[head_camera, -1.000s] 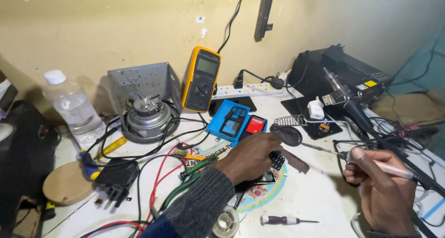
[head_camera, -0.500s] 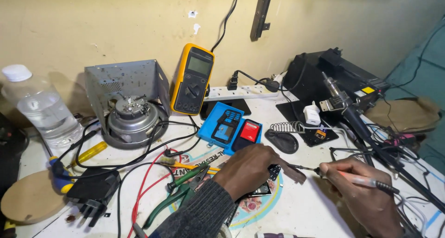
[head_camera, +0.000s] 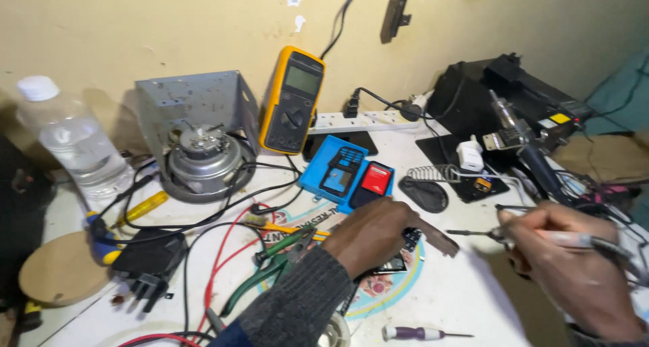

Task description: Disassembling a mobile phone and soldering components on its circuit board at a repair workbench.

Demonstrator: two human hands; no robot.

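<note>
Soldering work in progress on a small dark circuit board [head_camera: 405, 242] lying on the white worktop [head_camera: 466, 293]. The left hand [head_camera: 372, 232] presses flat upon the board, fingers spread and grasping nothing. The right hand [head_camera: 574, 273] holds a soldering iron [head_camera: 541, 237] pen-fashion, fingers clenched round its barrel, tip level and just short of the board; no joint looks touched yet, so the soldering itself appears left to do

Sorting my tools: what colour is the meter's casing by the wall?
Yellow around a grey face, multimeter, head view.
</note>
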